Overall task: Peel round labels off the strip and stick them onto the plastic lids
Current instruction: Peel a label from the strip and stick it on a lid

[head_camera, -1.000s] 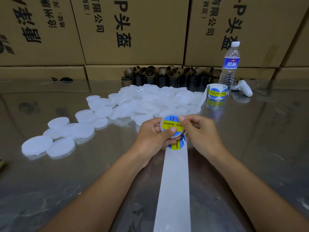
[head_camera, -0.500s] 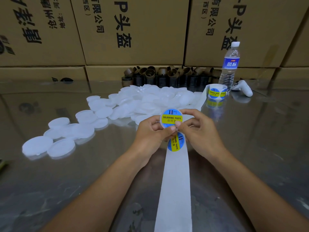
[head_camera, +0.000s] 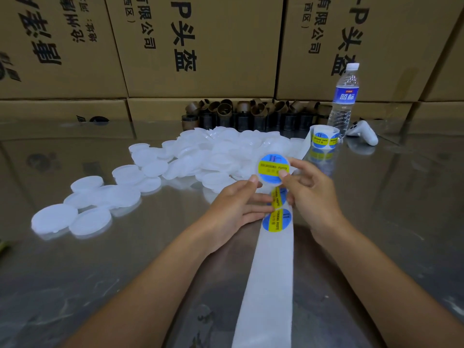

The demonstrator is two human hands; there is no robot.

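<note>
A white plastic lid (head_camera: 274,182) carrying a blue and yellow round label is raised above the table. My right hand (head_camera: 312,197) pinches it, thumb on the label and fingers behind. My left hand (head_camera: 236,205) lies beside it with fingers fairly straight against the label strip (head_camera: 276,221); its thumb tip touches the lid's lower left rim. Two labels show on the strip below the lid, one partly hidden by my fingers. Bare white backing (head_camera: 268,285) runs toward me. The label roll (head_camera: 324,139) stands at the back right.
A pile of unlabelled white lids (head_camera: 200,156) spreads left across the shiny table (head_camera: 125,259). Dark cardboard cores (head_camera: 251,114) line the back, with a water bottle (head_camera: 344,101) and a white controller (head_camera: 364,133) at right. Cardboard boxes (head_camera: 200,46) wall the far side.
The labelled lid has risen and moved up and to the right with my right hand. My left hand's grip has loosened to a thumb touch. A second label on the strip is uncovered.
</note>
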